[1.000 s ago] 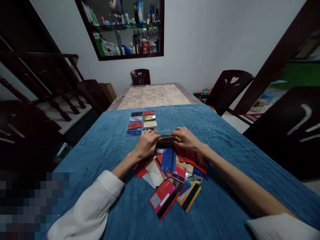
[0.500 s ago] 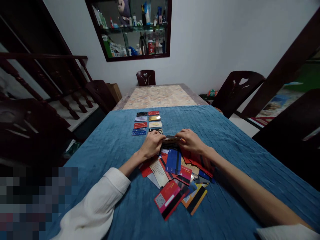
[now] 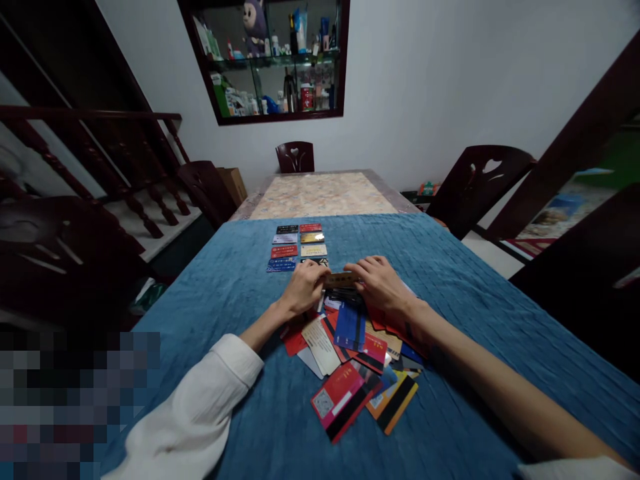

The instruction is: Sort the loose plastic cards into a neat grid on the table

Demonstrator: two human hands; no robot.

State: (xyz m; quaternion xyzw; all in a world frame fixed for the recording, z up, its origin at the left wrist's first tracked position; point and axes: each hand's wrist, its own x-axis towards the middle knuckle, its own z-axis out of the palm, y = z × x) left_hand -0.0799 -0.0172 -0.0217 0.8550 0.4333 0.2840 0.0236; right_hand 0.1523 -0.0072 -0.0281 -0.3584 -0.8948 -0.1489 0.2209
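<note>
Between my two hands is a gold-brown card, tilted up and seen nearly edge-on. My left hand pinches its left end, and my right hand grips the right end. Beneath them spreads a loose heap of cards: a blue card, a cream card, a red card with a dark stripe and an orange-yellow card show near the front. Several black cards lie just under the held one. My right wrist covers part of some red cards.
Beyond my left hand, cards lie in two columns, among them a blue card and a gold card. A blue cloth covers the near table; the patterned tabletop shows behind. Dark wooden chairs stand around it.
The held card has tilted, so more of its gold-brown face shows. Both hands stay at nearly the same spot above the heap. The whole view has shifted slightly.
</note>
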